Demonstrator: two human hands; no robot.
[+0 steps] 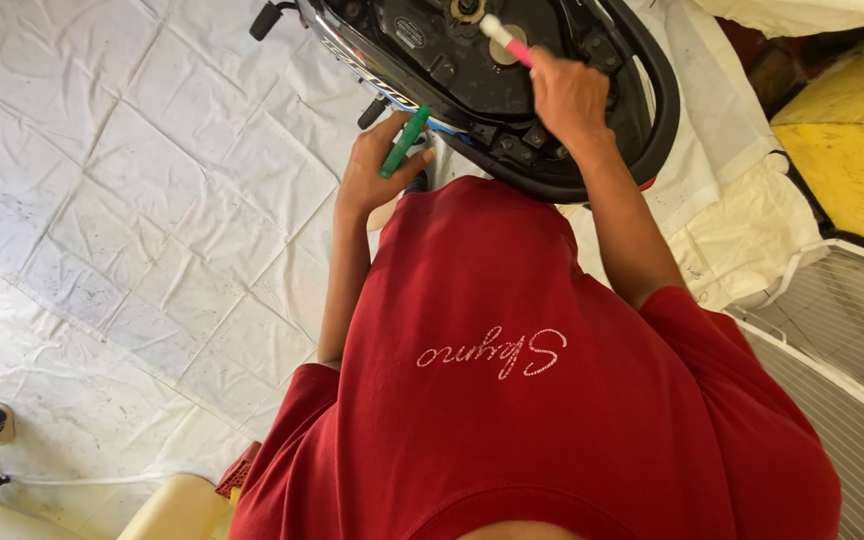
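1. our right hand [569, 97] is clenched around a small brush with a pink handle [510, 44], held out over the open black engine housing [512, 95]; the white brush head rests near a round pale part in the middle of the housing
2. our left hand [377, 170] is closed around a green handled tool [405, 142], gripped between thumb and fingers, and sits at the near left edge of the housing, just beside its blue and white trim
3. the green tool points up and to the right, its upper end touching or almost touching the rim of the housing; we cannot tell which
4. the housing lies on a creased white sheet [132, 200] that covers the floor
5. our red shirt [512, 390] fills the lower middle of the view, both bare forearms reaching up from it
6. to the right there is a ribbed metal panel [842, 340] and, above it, a yellow surface [857, 150]
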